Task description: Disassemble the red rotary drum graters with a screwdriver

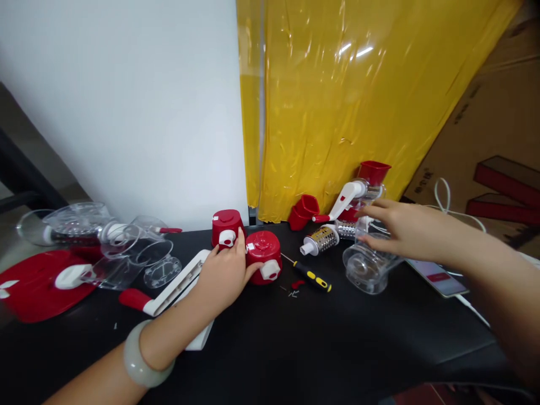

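left hand spread across two red plastic housings | right hand: grip unclear | dragging housings nearward could scatter small silvery screws

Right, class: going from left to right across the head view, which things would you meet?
Large red base → bangle → far red piece → near red piece → screwdriver → clear plastic part → phone.

I could pass along the near stretch of black table; beyond, the screwdriver, loose screws and what looks like a clear housing block me.
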{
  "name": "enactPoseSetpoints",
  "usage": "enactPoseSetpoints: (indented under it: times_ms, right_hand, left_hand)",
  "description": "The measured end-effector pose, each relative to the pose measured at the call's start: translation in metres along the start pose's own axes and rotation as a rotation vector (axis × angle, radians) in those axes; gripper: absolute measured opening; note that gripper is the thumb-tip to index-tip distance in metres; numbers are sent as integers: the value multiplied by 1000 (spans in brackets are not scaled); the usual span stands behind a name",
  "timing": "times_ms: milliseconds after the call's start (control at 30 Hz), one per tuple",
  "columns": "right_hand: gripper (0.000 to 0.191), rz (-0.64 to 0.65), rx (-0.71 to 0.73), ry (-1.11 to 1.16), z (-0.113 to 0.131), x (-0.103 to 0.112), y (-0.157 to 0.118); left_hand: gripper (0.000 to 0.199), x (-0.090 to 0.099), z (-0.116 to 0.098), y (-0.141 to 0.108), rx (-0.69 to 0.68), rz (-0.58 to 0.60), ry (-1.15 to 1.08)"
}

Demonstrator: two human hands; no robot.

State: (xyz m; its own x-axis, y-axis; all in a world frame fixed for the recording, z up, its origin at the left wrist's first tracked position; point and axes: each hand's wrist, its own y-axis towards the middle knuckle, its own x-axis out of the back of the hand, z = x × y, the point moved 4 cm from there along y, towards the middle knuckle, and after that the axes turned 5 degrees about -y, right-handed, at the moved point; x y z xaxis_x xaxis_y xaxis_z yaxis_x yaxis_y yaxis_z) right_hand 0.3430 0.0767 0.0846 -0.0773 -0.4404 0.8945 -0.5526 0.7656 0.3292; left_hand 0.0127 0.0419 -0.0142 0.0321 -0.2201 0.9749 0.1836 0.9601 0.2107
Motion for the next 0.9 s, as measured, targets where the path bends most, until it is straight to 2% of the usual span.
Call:
enactPoseSetpoints:
  times_ms: [100,200,367,500,633,733,767,833,900]
  right_hand:
    - [57,115,-65,-39,-8,-20,-8]
    - [61,133,-113,-64,-12,-30,-6]
    - [64,177,-133,-89,-9,-42,3]
    - [61,161,-132,-52,-4,-48,7]
    - [60,134,-140,10,-5,-54,10]
    - [64,120,-153,60,-8,-60,10]
    - [66,117,-157,74,-9,-61,9]
    - [68,110,-159,93,-10,-64,9]
    - [68,98,-156,102,-11,-65,9]
  left_hand:
    - [78,1,5,2,-86,-52,-125]
    - [77,1,10,3,-125,-72,-280]
    - [80,-4,11,5,-103,5,-498]
    - [86,-10,8,13,-40,30,-634]
    - [95,-15,10,21,12,107,-776]
    - [104,7,27,29,-21,113,-887]
    - [106,22,38,33,-35,81,-943]
    - [99,59,66,45,-79,-5,-1036]
    - [90,94,98,61,-83,-116,-1025]
